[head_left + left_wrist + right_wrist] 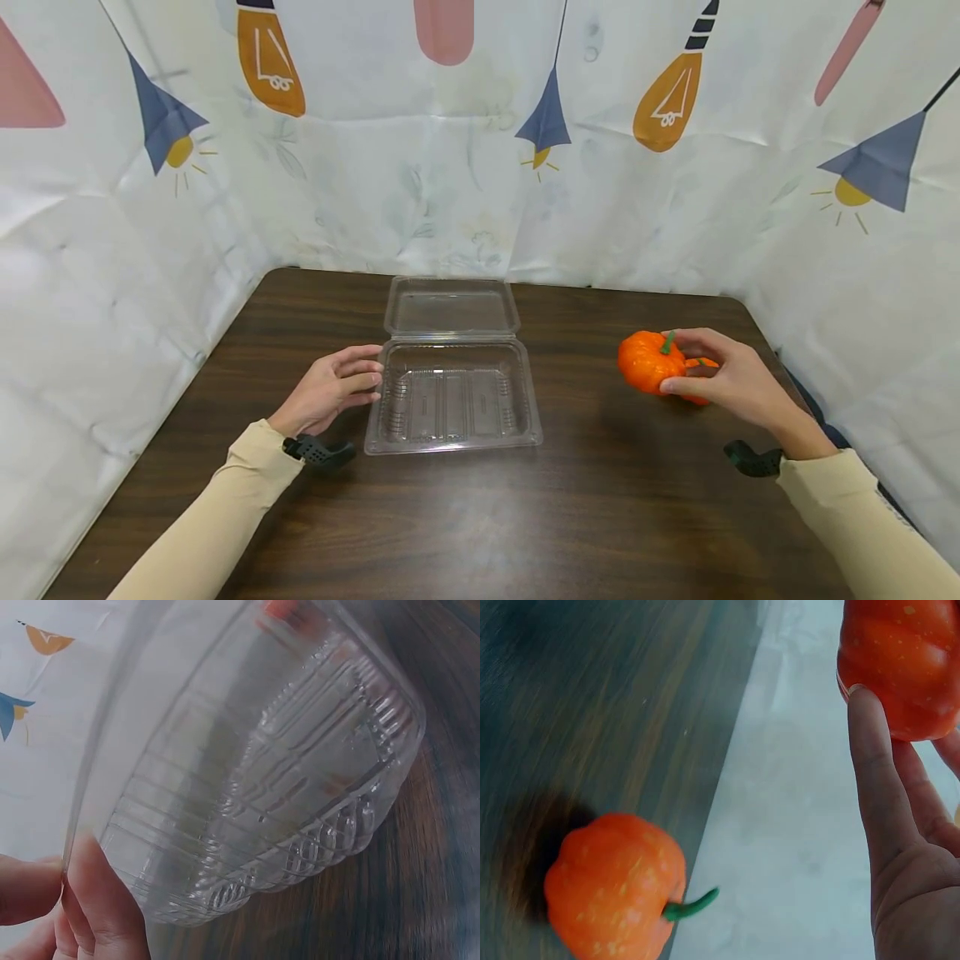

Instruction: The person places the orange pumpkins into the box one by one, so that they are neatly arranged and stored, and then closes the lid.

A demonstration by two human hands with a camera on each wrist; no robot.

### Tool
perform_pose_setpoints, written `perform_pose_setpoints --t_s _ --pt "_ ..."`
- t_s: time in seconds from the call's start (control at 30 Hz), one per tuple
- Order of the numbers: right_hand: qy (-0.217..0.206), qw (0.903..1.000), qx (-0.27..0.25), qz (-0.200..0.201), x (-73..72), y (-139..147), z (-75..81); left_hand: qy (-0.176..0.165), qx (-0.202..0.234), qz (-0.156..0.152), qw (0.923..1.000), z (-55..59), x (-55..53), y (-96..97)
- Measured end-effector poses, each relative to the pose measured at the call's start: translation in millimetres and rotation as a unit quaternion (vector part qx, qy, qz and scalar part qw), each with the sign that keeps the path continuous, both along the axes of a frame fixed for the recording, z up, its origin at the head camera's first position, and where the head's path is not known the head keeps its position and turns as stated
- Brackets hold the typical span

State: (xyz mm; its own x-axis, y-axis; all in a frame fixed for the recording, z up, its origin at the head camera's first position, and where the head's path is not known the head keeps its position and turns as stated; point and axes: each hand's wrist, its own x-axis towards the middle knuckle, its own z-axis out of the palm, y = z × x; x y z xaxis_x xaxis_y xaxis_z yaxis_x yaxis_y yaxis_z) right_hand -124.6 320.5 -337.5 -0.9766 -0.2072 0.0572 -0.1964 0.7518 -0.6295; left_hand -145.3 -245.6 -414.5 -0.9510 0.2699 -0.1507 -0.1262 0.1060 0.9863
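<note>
A clear plastic clamshell container (455, 443) lies on the table with its lid (453, 308) folded back. At the container's left side, my left hand (337, 387) pinches the rim between thumb and fingers, as the left wrist view shows up close. Over on the right, my right hand (742, 382) holds a small orange toy pumpkin (643, 360) with a green stem, thumb and fingers around its side. A second orange pumpkin (615, 889) rests on the table below that hand; in the head view the hand and the held pumpkin partly cover it.
The dark wood-grain table (480, 525) reaches back to a white cloth (360, 192) printed with lamps and bulbs, which also hangs along both sides. Each wrist wears a dark strap (318, 451).
</note>
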Motion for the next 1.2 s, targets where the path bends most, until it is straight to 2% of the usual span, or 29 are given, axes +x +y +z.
perform_pose_setpoints --t_s 0.4,0.67,0.97,1.2 --pt "-0.003 0.9997 -0.013 0.021 -11.6 -25.5 -0.5 -0.008 0.029 -0.006 0.9995 -4.8 -3.9 13.3" --pt "-0.015 0.9947 -0.075 0.069 -19.3 -43.8 -4.3 -0.01 0.068 -0.02 0.9974 -9.2 -5.8 21.6" --pt "-0.016 0.9887 -0.108 0.102 -27.8 -60.3 -6.2 -0.016 0.064 -0.03 0.9973 -12.0 -8.4 30.3" --pt "-0.022 0.9875 -0.106 0.114 -33.5 -74.0 -4.7 -0.018 0.072 -0.03 0.9968 -14.8 -10.0 35.5"
